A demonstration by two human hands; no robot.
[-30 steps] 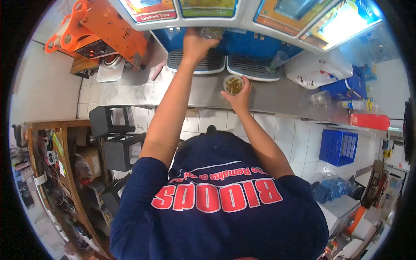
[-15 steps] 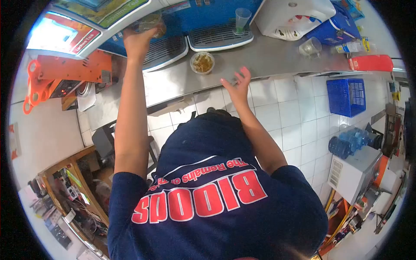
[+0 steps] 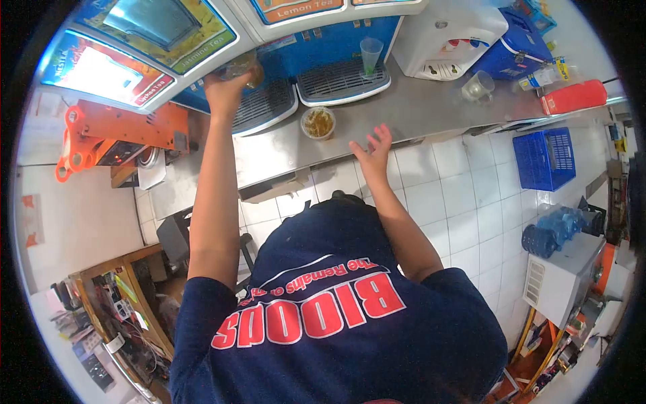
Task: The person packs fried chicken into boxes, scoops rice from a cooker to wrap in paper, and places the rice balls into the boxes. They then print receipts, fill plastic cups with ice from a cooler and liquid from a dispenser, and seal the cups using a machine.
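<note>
My left hand is raised under the front of the drink dispenser, its fingers wrapped round a clear plastic cup that looks brownish inside. The top of that cup is partly hidden by the dispenser. Near the counter's front edge, my right hand hovers with its fingers spread and nothing in it. Between the two hands, a second clear cup with yellow-brown contents stands on the steel counter. Black drip trays lie below the dispenser.
On the right drip tray is a tall clear cup with some green at its bottom. Further right are a white dispenser, a clear jug and a red container. An orange machine stands left; a blue crate sits beyond the counter.
The view has tilted, so the counter and both hands appear lower and more dispenser labels show. My left hand still holds its cup at the dispenser; my right hand stays open.
</note>
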